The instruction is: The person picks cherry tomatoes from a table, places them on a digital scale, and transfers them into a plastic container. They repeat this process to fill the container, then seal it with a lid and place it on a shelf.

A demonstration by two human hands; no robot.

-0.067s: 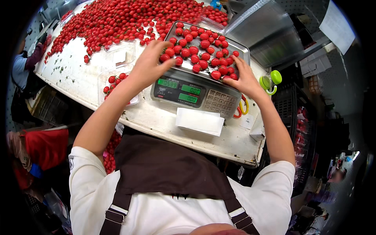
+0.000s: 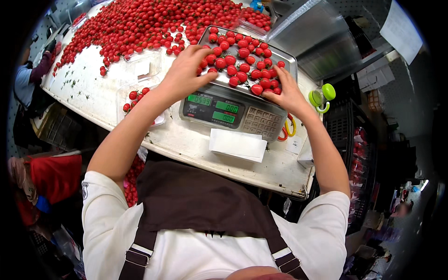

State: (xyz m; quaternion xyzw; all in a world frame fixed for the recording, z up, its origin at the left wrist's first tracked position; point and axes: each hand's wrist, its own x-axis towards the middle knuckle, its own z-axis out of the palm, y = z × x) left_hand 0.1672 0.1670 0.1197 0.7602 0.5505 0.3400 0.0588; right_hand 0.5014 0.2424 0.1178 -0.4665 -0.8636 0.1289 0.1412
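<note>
Both hands have slid a tiny bit closer to each other, while the tray looks like it stayed put. Nearest to me, from far off, is the brown apron point(image 2: 200, 196). Past it I see a white card point(image 2: 240, 144) at the front of the scale point(image 2: 233, 114), with scissors point(image 2: 293, 123) by its right side.

On the scale sits the tray point(image 2: 285, 56), with red tomatoes point(image 2: 241, 76) spread over it. I have the left hand point(image 2: 184, 74) bent over the tray's left end, its thumb and fingers wide apart. The right hand point(image 2: 290, 95) curls at the right end, also spread. I can't tell if they touch any tomatoes, but neither looks to be lifting one.

I'd say the tray has plenty on it, while the clear box point(image 2: 158, 120) on the left shows just a few. Farther back, a huge heap point(image 2: 154, 23) is left loose on the table point(image 2: 98, 105). Another person point(image 2: 24, 86) is far off to the left.
</note>
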